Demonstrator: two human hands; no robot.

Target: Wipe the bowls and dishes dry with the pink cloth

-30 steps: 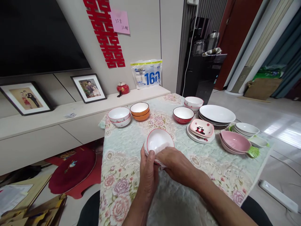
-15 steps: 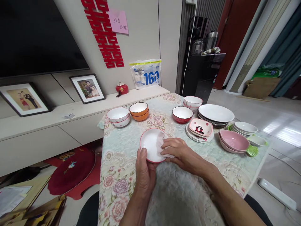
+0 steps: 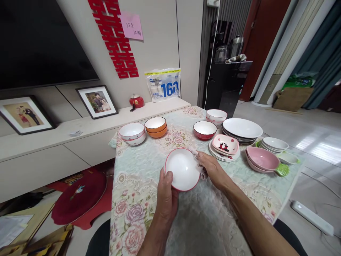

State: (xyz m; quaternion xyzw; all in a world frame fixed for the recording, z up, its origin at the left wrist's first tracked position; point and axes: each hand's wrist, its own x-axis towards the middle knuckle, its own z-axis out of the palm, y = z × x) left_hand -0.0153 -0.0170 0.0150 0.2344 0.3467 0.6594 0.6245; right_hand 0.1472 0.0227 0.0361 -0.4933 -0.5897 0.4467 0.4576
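Bowl (image 3: pixel 182 169): white inside and red at the rim, it was over the worktop (image 3: pixel 144 160), near you, its hollow tilted up toward you; whether its base touched the surface could not be told.
Left hand (image 3: pixel 165 192): you had it clamped on the bowl's lower-left edge, thumb across the rim, other fingers largely hidden beneath.
Right hand (image 3: pixel 211 168): you had it closed on a cloth (image 3: pixel 203 168) at the bowl's right side, apart from your left hand, with the bowl between the two.
Cloth: pale and bunched, it met the right rim, one rolled end hanging below your fingers.
Far left of worktop: two nested white bowls (image 3: pixel 132 137) stood just beside two stacked orange bowls (image 3: pixel 156 132).
Far right of worktop: a red bowl (image 3: pixel 205 135) stood in front of some pale bowls (image 3: pixel 216 115), with a stack of large plates (image 3: pixel 242 128) near them.
Nearer right: a square dish (image 3: pixel 226 142) rested on small plates (image 3: pixel 222 157); pink dishes (image 3: pixel 262 159) lay beside small white bowls (image 3: pixel 275 143).
Cabinet (image 3: pixel 87 133): beyond the worktop, it carried two frames (image 3: pixel 97 102) (image 3: pixel 25 114), a red pot (image 3: pixel 136 102) and a printed bag (image 3: pixel 163 85).
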